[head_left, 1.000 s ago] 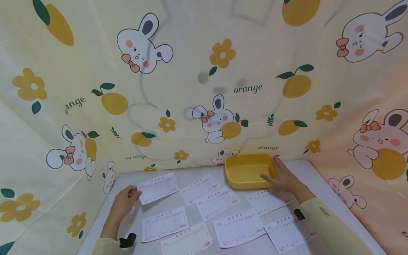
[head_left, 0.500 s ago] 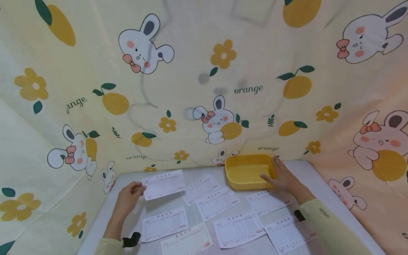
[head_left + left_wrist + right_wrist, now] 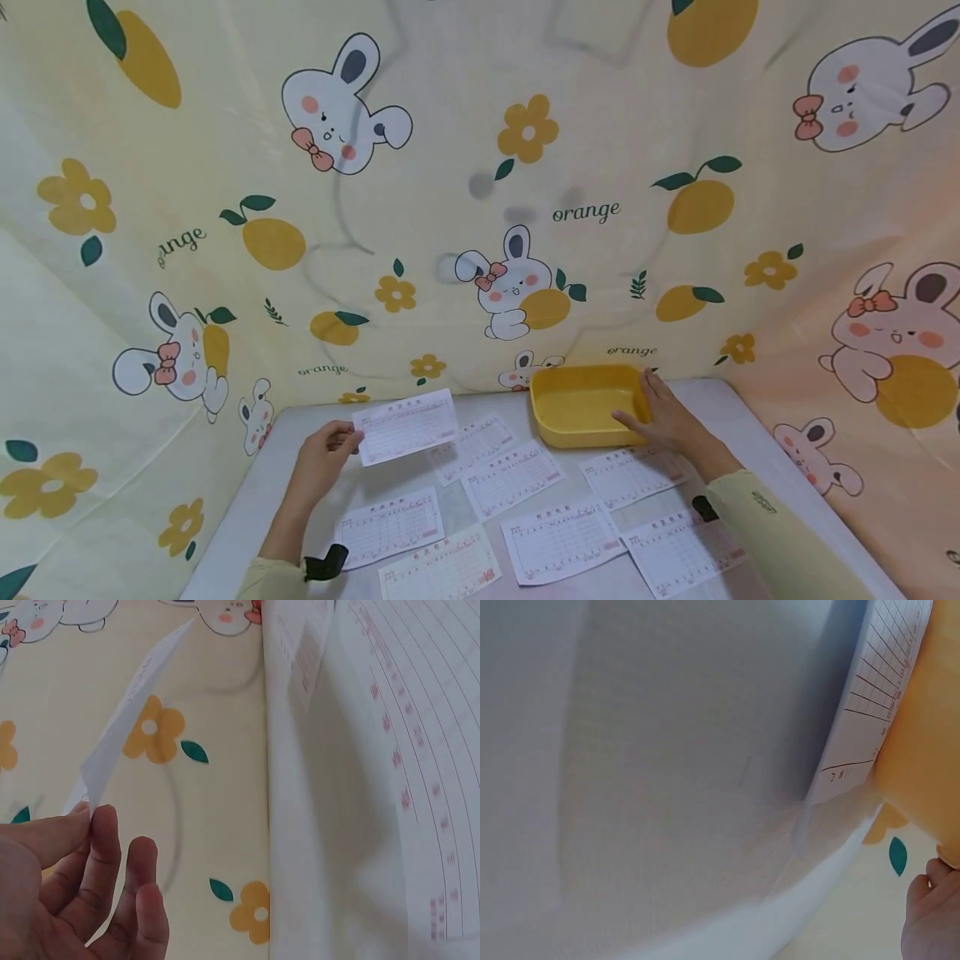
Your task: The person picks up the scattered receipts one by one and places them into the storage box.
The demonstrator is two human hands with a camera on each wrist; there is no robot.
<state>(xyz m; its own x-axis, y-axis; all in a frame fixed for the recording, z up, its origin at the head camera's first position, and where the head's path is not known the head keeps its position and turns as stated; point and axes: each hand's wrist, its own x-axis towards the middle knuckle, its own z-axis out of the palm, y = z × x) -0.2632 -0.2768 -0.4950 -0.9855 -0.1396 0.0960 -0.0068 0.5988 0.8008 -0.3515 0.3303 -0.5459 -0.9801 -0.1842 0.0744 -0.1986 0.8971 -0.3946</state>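
Note:
My left hand pinches a white printed form by its left edge, between thumb and index finger. In the left wrist view that form stands tilted, raised off the table, and the other fingers hang loosely. Beneath and to the right of it in the head view lies another form. My right hand rests on the right end of a yellow plastic basin, fingers straight and thumb spread over its front corner. In the right wrist view only part of this hand shows, beside the basin.
Several more forms lie flat on the white table: one at left, a cream one in front, one near the middle, and one at the right partly under the sleeve. Another form lies before the basin. A printed curtain surrounds the table.
My left hand has lifted the form from the back left of the table and carried it rightward, over the edge of a neighbouring form. The right hand and the basin stay put.

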